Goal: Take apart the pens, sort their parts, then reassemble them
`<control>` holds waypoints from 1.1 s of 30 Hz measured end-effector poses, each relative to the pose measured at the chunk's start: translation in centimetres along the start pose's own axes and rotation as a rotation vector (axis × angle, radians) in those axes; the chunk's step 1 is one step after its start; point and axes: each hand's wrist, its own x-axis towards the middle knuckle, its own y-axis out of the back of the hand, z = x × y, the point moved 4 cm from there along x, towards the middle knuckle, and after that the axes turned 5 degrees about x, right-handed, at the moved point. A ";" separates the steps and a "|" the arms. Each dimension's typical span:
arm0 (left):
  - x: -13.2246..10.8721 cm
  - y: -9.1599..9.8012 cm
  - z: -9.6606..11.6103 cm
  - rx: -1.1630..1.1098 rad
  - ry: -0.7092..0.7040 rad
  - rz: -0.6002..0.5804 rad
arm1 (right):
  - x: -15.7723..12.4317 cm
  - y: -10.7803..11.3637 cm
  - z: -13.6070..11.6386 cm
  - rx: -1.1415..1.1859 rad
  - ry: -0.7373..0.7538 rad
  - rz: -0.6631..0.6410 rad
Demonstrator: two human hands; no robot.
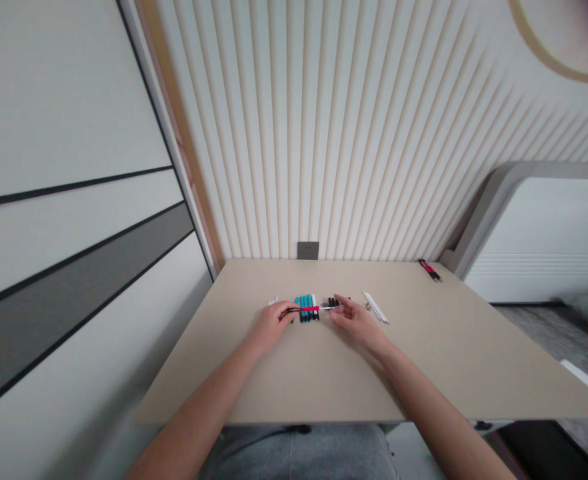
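Observation:
Level across the middle of the table runs a slim red-and-black pen with a pale right end. My left hand is closed on its dark left end. The fingers of my right hand pinch around its pale right end; the exact grip there is too small to make out. Right behind the pen lie several blue barrels with black lower parts, side by side. Small black pieces lie by my right fingertips, partly hidden. Just right of that hand are thin white sticks.
Two or so red-and-black pens lie at the back right of the beige table. Small white pieces sit behind my left hand. A ribbed wall with a socket borders the back; a white cabinet stands left.

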 end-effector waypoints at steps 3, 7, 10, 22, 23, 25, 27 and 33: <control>0.0 0.2 -0.1 0.017 -0.016 -0.007 | 0.0 0.5 -0.9 -0.073 0.044 0.016; 0.0 0.3 0.0 0.036 -0.066 -0.023 | 0.0 0.4 -0.7 -0.213 0.064 0.049; 0.0 0.4 -0.1 0.044 -0.093 -0.052 | -0.1 -0.2 -0.1 -0.281 0.090 0.050; -0.6 0.4 -0.3 0.078 -0.157 -0.104 | -0.4 -0.5 0.0 -0.459 0.177 -0.007; -0.6 0.4 -0.3 0.083 -0.140 -0.090 | -0.3 -0.5 -0.1 -0.496 0.187 -0.009; -0.5 0.4 -0.5 0.102 -0.104 -0.060 | -0.2 -0.5 -0.3 -0.571 0.204 -0.008; -0.4 0.5 -0.6 0.111 -0.078 -0.038 | -0.2 -0.5 -0.5 -0.625 0.225 0.004; -0.6 0.8 -0.6 0.037 -0.081 -0.061 | -0.7 -1.0 -1.0 -0.683 0.342 -0.062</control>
